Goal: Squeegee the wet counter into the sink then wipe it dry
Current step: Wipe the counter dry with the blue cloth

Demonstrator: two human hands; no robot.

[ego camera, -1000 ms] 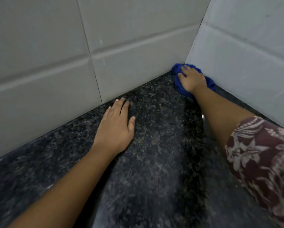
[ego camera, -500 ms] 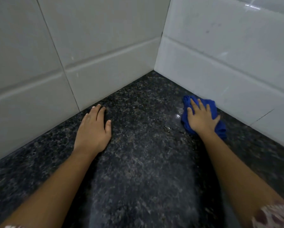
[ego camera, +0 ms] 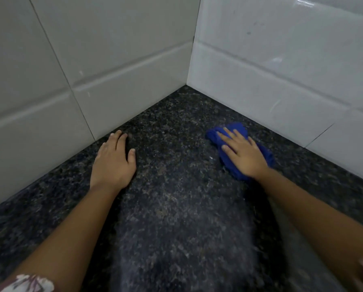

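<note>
A dark speckled granite counter fills the lower view and runs into a tiled corner. A crumpled blue cloth lies on the counter right of centre, near the right wall. My right hand presses flat on the cloth with straight, spread fingers. Left of centre, my left hand rests flat on the bare counter, fingers together, close to the left wall. A few small wet glints show on the stone just left of the cloth. No squeegee or sink is in view.
White tiled walls meet at the corner behind the counter. The left wall stands right beside my left hand's fingertips.
My right hand has dragged the blue cloth out of the corner along the right wall, toward me. My left hand has stayed flat on the counter. The view shifted right.
</note>
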